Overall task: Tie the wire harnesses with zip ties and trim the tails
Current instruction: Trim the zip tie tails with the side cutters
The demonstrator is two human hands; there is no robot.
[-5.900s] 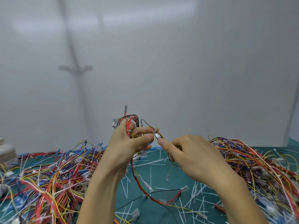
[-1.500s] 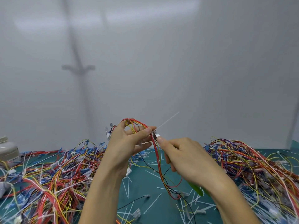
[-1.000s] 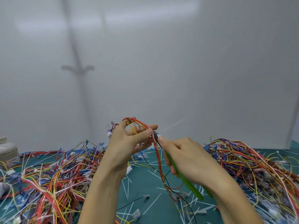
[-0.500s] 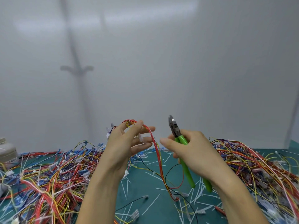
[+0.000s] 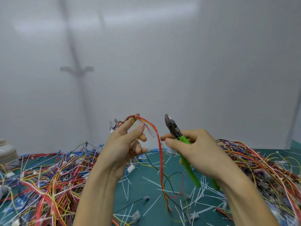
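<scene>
Cut tails (image 5: 151,181) are littering the green surface (image 5: 146,197) nearest. Above it, the left hand (image 5: 123,145) is holding the wire harness (image 5: 160,154) up, fingers (image 5: 138,130) curling round its red and yellow wires; the right hand (image 5: 195,149) is gripping the green cutters (image 5: 172,128), tips up, apart from the wires. Any leftover stub is probably wanting a flush cut, blades clear of insulation.

Both hands raised, apart, forearms bare.
Left hand (image 5: 125,144) holds a harness (image 5: 161,160) at thumb and forefinger tips; right hand (image 5: 193,149) grips cutters (image 5: 172,128), blades pointing up.
</scene>
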